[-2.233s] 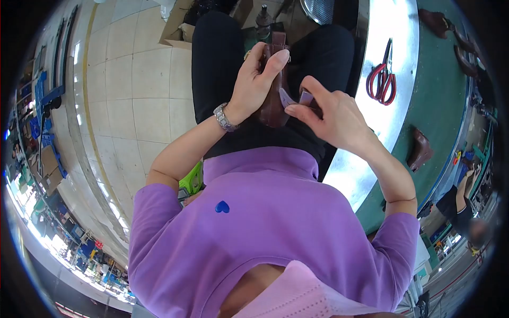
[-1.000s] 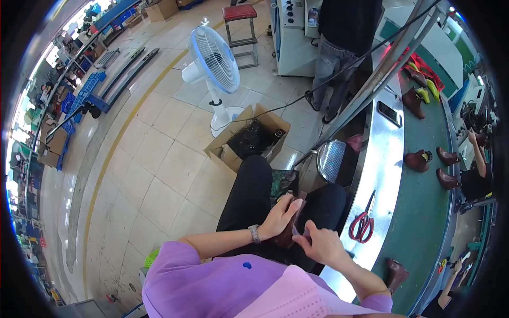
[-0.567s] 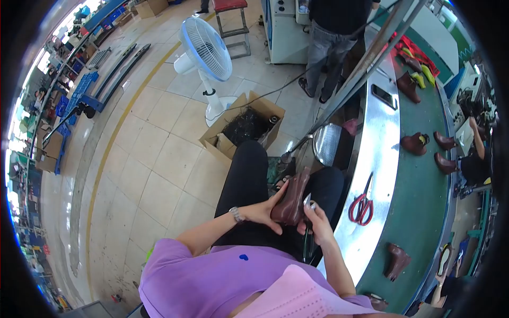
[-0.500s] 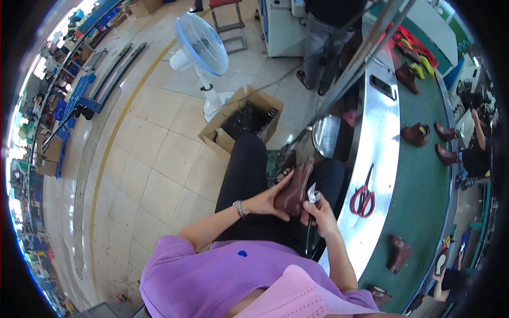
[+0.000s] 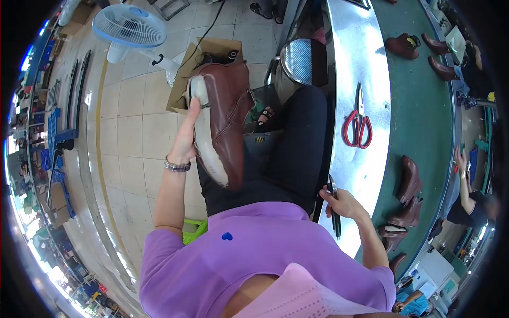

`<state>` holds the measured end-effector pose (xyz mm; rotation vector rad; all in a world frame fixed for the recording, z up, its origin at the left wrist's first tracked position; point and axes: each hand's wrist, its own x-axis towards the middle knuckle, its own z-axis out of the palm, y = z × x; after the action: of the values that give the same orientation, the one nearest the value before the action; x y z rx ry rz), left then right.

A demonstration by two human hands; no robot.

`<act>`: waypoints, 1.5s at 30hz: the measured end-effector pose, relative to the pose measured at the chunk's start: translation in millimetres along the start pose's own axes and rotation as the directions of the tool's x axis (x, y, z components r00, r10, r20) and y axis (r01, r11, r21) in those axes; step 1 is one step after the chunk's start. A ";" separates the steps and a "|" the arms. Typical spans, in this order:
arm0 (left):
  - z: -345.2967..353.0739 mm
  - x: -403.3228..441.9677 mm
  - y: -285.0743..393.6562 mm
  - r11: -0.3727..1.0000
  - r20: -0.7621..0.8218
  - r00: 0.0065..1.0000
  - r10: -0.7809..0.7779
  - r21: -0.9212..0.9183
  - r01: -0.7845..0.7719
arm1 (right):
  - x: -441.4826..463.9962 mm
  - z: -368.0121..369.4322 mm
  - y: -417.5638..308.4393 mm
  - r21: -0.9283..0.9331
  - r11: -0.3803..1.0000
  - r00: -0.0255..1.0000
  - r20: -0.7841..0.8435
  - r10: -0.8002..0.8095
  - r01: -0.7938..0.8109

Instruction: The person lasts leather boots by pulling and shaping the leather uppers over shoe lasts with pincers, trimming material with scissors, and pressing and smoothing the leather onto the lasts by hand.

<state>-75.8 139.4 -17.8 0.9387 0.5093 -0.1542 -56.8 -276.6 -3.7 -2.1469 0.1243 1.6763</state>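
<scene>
My left hand (image 5: 189, 130) is closed on a brown leather boot (image 5: 228, 127), raised above my lap. Its pale, unfinished sole side faces left, with my thumb pressed on the heel end. Over the near part of the metal ledge, my right hand (image 5: 342, 204) is wrapped round a slim dark hand tool (image 5: 334, 206) whose exact kind I cannot make out. Farther along that ledge lies a pair of red-handled scissors (image 5: 358, 127), apart from my hand.
The shiny metal ledge (image 5: 366, 63) runs along a green conveyor belt (image 5: 397, 111) carrying several brown boots (image 5: 409, 180). A cardboard box (image 5: 177, 95), a round metal stool seat (image 5: 297, 61) and a fan (image 5: 129, 26) stand ahead. Other people work across the belt.
The boot has risen from my lap toward the camera and turned, showing its sole side. My right hand has moved away from it to the ledge. The view has shifted, and boots have moved on the belt.
</scene>
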 end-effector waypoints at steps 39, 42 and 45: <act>24.4 69.0 15.6 0.467 0.077 0.777 0.625 0.761 -0.450 | 49.1 -64.0 -258.2 0.191 0.547 0.573 -0.400 -0.715 0.815; 20.5 80.0 10.5 0.473 0.224 0.760 0.610 0.666 -0.576 | 22.4 -72.0 -245.8 0.314 0.621 0.680 -0.124 -0.723 0.718; 28.4 82.8 2.6 0.755 0.121 0.872 0.474 0.453 -0.474 | 8.3 -71.6 -242.7 0.415 0.731 0.774 0.093 -0.626 0.542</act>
<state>7.2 125.7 -42.1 1.5228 0.2145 0.1995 87.4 -80.6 66.2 -1.4782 -0.2732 1.3614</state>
